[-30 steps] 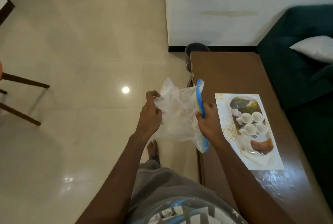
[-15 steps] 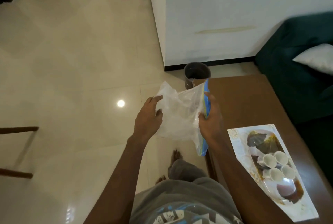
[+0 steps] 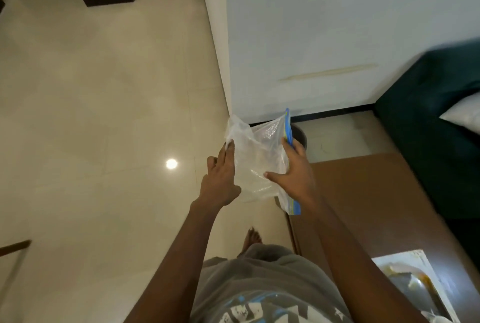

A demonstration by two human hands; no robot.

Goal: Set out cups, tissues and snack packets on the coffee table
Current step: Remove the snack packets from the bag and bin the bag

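Head view, read left to right with the clear crumpled plastic zip bag with a blue seal strip [image 3: 257, 159] as the landmark. Far left of the bag, a glossy beige tiled floor [image 3: 104, 115] is reflecting a round ceiling light. Just left of the bag, the left hand [image 3: 220, 180] is reaching with straight fingers; its grip is standing open, the fingertips [image 3: 230, 146] touching the bag's left edge without closing on it. The bag itself is hanging in the air, above the floor and off the counter. On the bag's right side, the right hand [image 3: 293, 174] is gripping it, thumb spreading across the clear film and fingers lying behind the blue strip. Directly behind the bag, a dark round bin [image 3: 301, 138] is standing at the foot of a white wall [image 3: 337, 37]. Right of and below the bag, the brown wooden counter [image 3: 363, 206] is carrying a white rectangular patterned tray [image 3: 397, 260], partly cut by the frame's lower right corner. Far right of the bag, a dark green sofa [image 3: 428, 154] is bearing a white cushion [image 3: 465, 112].
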